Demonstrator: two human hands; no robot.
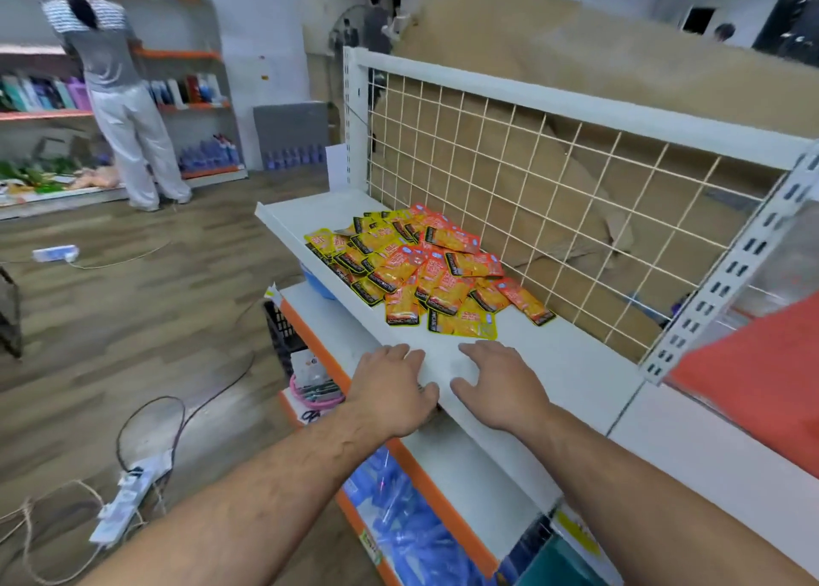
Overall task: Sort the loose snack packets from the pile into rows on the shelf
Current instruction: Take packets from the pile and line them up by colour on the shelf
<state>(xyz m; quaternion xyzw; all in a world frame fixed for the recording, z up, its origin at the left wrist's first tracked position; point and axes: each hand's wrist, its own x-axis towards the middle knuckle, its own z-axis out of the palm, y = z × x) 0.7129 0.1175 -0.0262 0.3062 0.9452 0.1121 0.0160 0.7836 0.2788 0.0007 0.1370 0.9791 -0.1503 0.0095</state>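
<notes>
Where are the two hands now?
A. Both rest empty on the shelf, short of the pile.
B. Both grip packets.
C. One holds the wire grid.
A: the left hand and the right hand lie empty on the white shelf, the pile of snack packets beyond their fingertips.

One left hand (392, 390), one right hand (503, 386), perhaps forty packets (425, 270).

Single wide-angle view from a camera worn on the person's head, facing forward and tilted down. It looks from close above along a white shelf (563, 363), which runs diagonally from lower right to upper left. The left hand (390, 390) and right hand (501, 386) sit near, just below centre. The pile of snack packets (412, 270) lies just beyond them. The floor (133, 301) fills the left side.
</notes>
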